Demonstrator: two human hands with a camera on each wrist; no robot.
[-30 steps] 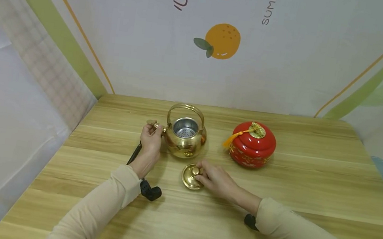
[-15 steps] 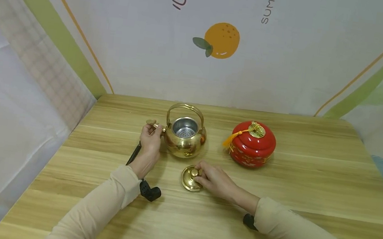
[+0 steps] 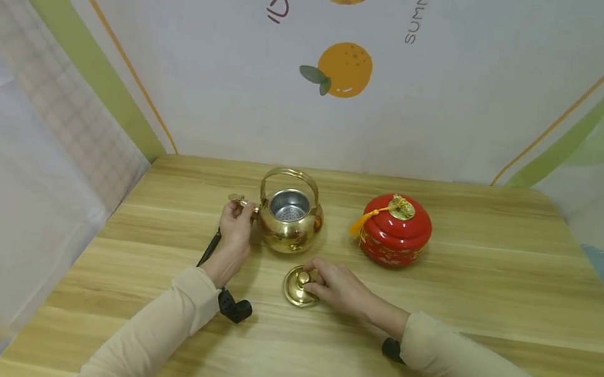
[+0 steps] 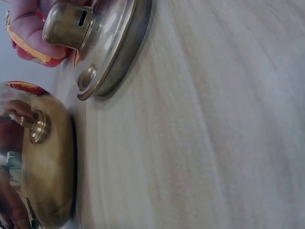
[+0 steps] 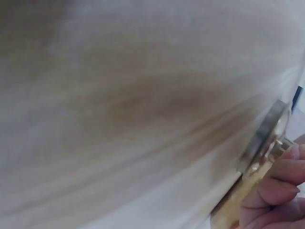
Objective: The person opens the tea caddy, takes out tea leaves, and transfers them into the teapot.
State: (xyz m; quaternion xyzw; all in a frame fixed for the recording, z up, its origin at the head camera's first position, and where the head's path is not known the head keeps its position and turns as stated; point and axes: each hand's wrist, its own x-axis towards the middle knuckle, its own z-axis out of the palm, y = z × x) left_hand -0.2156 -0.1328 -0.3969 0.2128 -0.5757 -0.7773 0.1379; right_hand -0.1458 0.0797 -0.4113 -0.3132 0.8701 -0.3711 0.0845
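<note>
A brass-coloured teapot [image 3: 290,234] stands without its lid on the wooden table in the head view, its arched handle up. Inside its mouth sits a perforated steel strainer [image 3: 290,206]. With thumb and fingers my left hand [image 3: 236,227] grips the spout [image 3: 237,197] on the pot's left side. My right hand [image 3: 343,288] pinches the knob of the round brass lid [image 3: 292,289], in front of the pot. The left wrist view shows the lid [image 4: 112,47] knob up, its rim at the table surface. In the right wrist view, curled fingers [image 5: 279,186] hold that knob.
A red lidded jar [image 3: 394,241] with a gold top and yellow tassel stands right of the teapot on the table [image 3: 292,363]. Black wrist-camera mounts [image 3: 235,307] hang under both forearms. A printed cloth backdrop [image 3: 429,116] rises behind the table's far edge.
The lid, with my right hand on its knob, has shifted very slightly toward me. My left hand stays on the spout. The head view has tilted a little.
</note>
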